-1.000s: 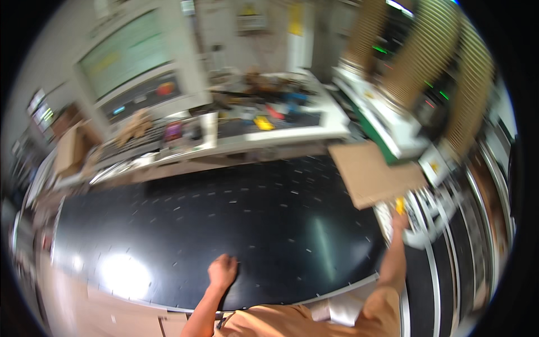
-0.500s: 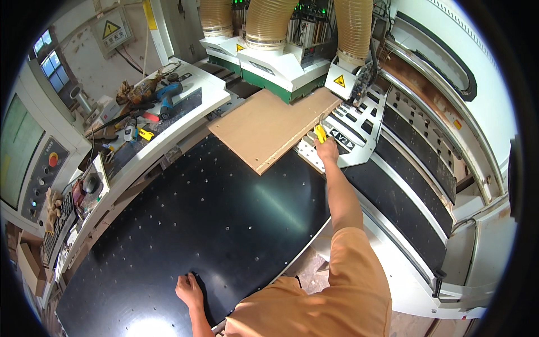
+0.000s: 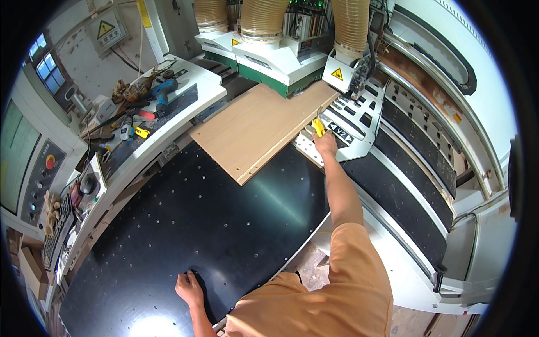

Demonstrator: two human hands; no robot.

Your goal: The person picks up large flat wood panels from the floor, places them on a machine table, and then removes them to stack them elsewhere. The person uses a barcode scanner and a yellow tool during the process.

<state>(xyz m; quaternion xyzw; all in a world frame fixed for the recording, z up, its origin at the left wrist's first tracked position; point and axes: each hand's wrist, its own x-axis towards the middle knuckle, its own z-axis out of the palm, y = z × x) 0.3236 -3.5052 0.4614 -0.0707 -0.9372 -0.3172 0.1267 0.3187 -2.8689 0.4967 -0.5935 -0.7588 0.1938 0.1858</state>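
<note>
My right hand (image 3: 325, 145) is closed around a yellow-handled tool (image 3: 318, 127) with a thin metal tip, whose exact kind I cannot make out. The tip is beside the drilled edge of a flat brown board (image 3: 261, 132). This board lies partly over a black table with small holes (image 3: 191, 224), its far end under the machine's green-skirted head (image 3: 281, 78). To the right of the board is a white slotted plate (image 3: 351, 132). My left hand (image 3: 190, 289) rests curled on the near part of the black table, apart from the board; nothing shows in its fingers.
Ribbed hoses (image 3: 262, 22) rise from the machine at the back. On the left bench (image 3: 208, 92) lie a blue power tool (image 3: 163, 95), a yellow tape measure (image 3: 142, 132) and other hand tools. A control panel (image 3: 48, 168) and keyboard (image 3: 58, 224) stand far left.
The brown board has slid toward the near left, out from the machine head. My right hand has shifted slightly with the yellow tool; my left hand has stayed in place.
</note>
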